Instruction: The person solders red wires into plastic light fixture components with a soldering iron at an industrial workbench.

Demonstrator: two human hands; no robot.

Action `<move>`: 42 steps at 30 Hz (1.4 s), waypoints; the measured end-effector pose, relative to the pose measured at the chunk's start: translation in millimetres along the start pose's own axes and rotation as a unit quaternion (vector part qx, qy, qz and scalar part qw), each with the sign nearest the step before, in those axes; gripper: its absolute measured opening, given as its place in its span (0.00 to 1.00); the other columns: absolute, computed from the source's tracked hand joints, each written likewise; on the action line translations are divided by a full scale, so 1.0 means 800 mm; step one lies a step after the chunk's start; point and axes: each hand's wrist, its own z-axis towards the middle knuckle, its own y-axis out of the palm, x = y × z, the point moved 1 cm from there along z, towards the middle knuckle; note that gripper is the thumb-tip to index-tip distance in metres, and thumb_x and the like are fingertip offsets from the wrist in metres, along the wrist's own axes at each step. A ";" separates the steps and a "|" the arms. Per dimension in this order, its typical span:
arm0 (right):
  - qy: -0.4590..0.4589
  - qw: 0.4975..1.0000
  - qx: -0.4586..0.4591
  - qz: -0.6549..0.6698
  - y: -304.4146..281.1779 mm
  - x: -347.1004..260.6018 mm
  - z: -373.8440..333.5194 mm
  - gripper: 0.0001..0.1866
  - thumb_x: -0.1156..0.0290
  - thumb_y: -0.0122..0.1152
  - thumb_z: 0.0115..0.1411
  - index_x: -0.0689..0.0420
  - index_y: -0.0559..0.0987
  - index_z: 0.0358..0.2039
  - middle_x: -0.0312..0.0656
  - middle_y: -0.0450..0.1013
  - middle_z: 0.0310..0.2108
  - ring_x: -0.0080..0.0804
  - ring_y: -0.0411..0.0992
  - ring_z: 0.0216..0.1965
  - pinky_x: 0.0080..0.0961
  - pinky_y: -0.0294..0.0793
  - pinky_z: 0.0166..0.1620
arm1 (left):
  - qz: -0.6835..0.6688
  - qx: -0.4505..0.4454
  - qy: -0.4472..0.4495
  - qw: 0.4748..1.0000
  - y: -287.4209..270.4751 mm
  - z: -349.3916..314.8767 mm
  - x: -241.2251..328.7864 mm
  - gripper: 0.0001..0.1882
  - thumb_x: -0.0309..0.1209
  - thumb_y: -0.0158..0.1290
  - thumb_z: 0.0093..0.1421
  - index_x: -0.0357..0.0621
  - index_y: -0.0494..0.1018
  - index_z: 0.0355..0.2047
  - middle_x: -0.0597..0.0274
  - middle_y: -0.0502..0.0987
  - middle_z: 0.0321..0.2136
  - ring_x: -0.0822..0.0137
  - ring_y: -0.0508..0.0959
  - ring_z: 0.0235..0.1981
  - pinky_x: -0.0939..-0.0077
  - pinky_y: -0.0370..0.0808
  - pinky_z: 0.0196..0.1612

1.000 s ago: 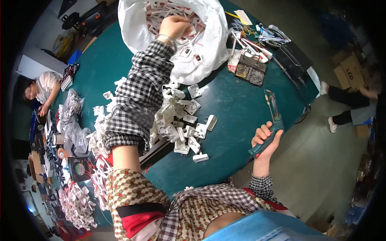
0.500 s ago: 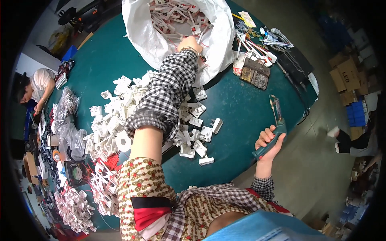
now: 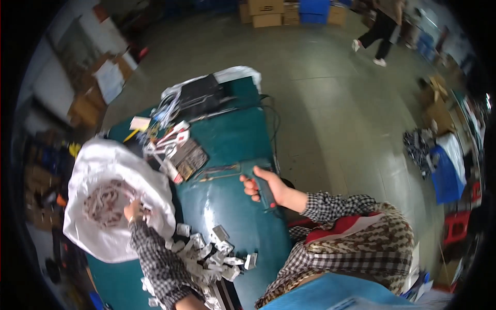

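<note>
My right hand (image 3: 264, 187) is wrapped round the grip of a green soldering gun (image 3: 266, 195), held over the table's right edge. Its long thin tip points left across the table. At the left, my left hand (image 3: 133, 211) reaches over the rim into a large white sack (image 3: 90, 165). Its fingers look bunched, but blur hides what they hold. Inside the sack lie many small white and reddish pieces with leads (image 3: 103, 201). Below my left sleeve, a pile of white plastic housings (image 3: 219, 253) spreads over the green table (image 3: 232, 201).
Beyond the sack lie a worn metal tin (image 3: 189, 159), white parts with red wires (image 3: 175, 135), cables (image 3: 166, 111) and a black box (image 3: 199, 95). A cord (image 3: 278, 121) hangs off the table's right edge. Farther off a person (image 3: 381, 31) walks near cardboard boxes (image 3: 266, 11).
The view has swung to the right, so the sack and table now appear farther left and more floor shows. My left hand stays in the sack; my right still grips the soldering gun.
</note>
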 end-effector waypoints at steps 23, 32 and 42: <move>0.012 0.986 -0.133 0.104 -0.017 0.009 0.002 0.26 0.48 0.58 0.53 0.55 0.68 0.42 0.29 0.63 0.26 0.18 0.61 0.29 0.13 0.68 0.29 | -0.354 0.091 -0.239 0.900 0.059 -0.289 0.288 0.11 0.30 0.54 0.46 0.34 0.65 0.21 0.53 0.74 0.13 0.68 0.76 0.12 0.77 0.73 0.16; 0.002 0.983 -0.158 0.096 -0.030 0.020 0.002 0.25 0.51 0.62 0.51 0.55 0.68 0.41 0.28 0.64 0.26 0.16 0.62 0.28 0.11 0.68 0.29 | -0.394 0.110 -0.201 0.890 0.068 -0.354 0.311 0.19 0.36 0.61 0.51 0.35 0.64 0.23 0.59 0.72 0.19 0.71 0.77 0.18 0.79 0.78 0.19; 0.042 0.976 -0.183 0.110 -0.045 0.016 0.005 0.27 0.55 0.68 0.46 0.56 0.70 0.40 0.28 0.63 0.26 0.17 0.61 0.28 0.11 0.69 0.30 | -0.208 0.318 -0.212 0.900 -0.008 -0.524 0.243 0.18 0.37 0.62 0.49 0.36 0.68 0.23 0.66 0.72 0.15 0.80 0.72 0.14 0.88 0.70 0.16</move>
